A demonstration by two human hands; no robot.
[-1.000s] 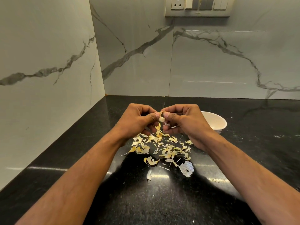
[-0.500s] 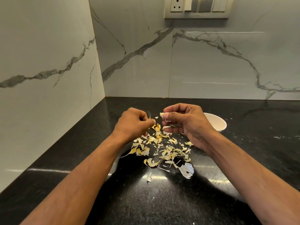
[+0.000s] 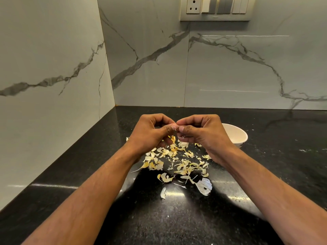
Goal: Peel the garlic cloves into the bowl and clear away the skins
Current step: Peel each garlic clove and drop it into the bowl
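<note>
My left hand (image 3: pixel 150 133) and my right hand (image 3: pixel 200 133) meet fingertip to fingertip above the counter. Between the thumbs and forefingers they pinch a small pale garlic clove (image 3: pixel 175 128), mostly hidden by the fingers. Below the hands a scatter of yellowish garlic skins (image 3: pixel 177 161) lies on the black counter (image 3: pixel 177 218), with a larger white papery piece (image 3: pixel 204 186) at its near right. A white bowl (image 3: pixel 236 134) stands just right of my right hand; its contents are hidden.
Marble-patterned walls close in the counter on the left and at the back, forming a corner. A switch and socket panel (image 3: pixel 215 8) is mounted high on the back wall. A few pale crumbs (image 3: pixel 304 150) lie on the counter at the right.
Half a second ago my left hand had pulled away to the left and down; it has now come back up to meet my right hand at the clove.
</note>
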